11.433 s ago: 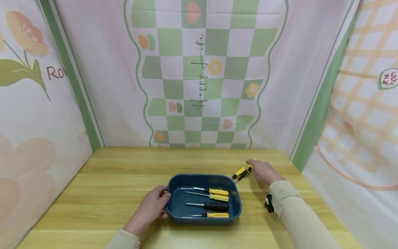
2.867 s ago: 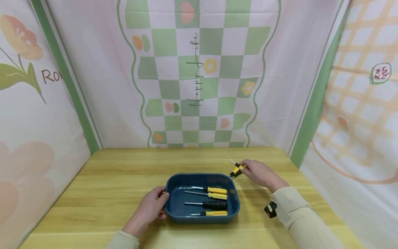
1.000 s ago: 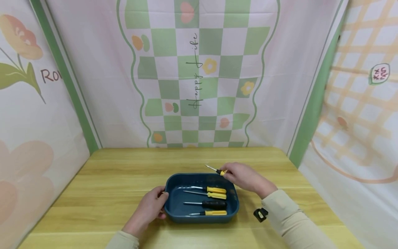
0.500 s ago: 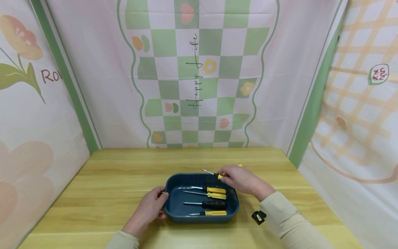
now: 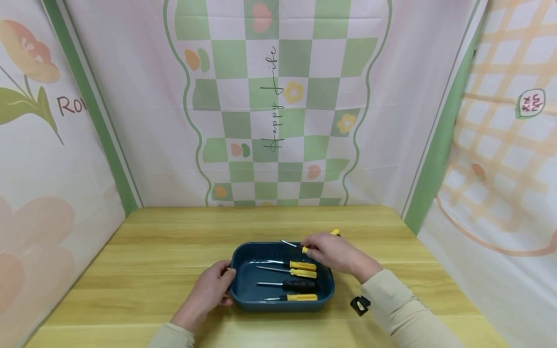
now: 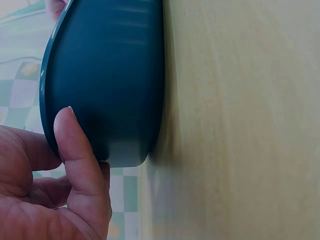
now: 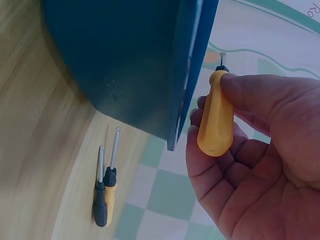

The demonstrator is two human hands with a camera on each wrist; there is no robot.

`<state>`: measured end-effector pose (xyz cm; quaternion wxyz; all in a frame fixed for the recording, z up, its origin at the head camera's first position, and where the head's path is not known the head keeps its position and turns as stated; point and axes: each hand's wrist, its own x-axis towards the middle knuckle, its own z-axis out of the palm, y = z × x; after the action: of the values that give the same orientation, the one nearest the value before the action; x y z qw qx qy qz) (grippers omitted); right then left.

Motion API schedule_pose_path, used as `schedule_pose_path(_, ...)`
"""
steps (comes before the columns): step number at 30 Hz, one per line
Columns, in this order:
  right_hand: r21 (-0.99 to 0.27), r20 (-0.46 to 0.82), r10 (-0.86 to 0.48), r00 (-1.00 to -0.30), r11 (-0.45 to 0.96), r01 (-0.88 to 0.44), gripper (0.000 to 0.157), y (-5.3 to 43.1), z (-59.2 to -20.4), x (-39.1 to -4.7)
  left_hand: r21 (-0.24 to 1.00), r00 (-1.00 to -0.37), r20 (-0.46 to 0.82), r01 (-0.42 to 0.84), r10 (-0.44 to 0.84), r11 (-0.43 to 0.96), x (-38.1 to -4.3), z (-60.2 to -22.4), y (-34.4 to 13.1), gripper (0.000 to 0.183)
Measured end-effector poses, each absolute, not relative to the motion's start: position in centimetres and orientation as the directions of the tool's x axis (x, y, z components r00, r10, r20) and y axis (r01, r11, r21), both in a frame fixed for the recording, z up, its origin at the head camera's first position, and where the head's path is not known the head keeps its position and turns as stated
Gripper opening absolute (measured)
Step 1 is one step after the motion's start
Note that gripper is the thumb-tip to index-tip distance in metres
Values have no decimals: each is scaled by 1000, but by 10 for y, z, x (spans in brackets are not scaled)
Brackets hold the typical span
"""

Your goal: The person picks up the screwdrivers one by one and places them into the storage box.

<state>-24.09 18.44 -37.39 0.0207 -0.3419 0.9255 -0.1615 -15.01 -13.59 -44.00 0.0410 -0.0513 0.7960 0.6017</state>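
Observation:
A dark blue tub (image 5: 245,285) stands on the table, and my left hand (image 5: 212,288) grips its left end, thumb at the rim. Inside lie several screwdrivers side by side, shafts pointing left, including a black-handled screwdriver (image 5: 300,286) and a yellow-handled one nearest me (image 5: 301,297). My right hand (image 5: 332,251) pinches another screwdriver (image 7: 216,117) by its yellow handle, over the tub's back right rim. Its shaft points left and its tip sits above the back wall. In the right wrist view the handle lies between thumb and fingers, apart from the tub.
Behind the tub a black-handled screwdriver (image 7: 100,205) and a yellow-and-black one (image 7: 111,195) lie together on the table; my right hand mostly hides them in the head view. A small black piece (image 5: 360,305) sits by my right cuff. Printed curtains (image 5: 165,183) enclose the table.
My right hand has gone from the loose screwdrivers at the back right, leftward and toward me, carrying a yellow-handled screwdriver to the tub's back rim. My left hand and the tub's contents stay put.

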Motion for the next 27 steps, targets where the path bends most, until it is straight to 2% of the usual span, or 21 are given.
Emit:
schedule_pose_path(13,-322,80,-676,-733,678,-661,25,181,-377,-240,953,-992,-127,-129,-25,273,-150,-440,-137,41)
schedule_pose_path(27,-344,39,-666,-745,691,-636,25,173,-381,-232,953,-992,-125,-126,-23,274,-149,-440,-138,41)
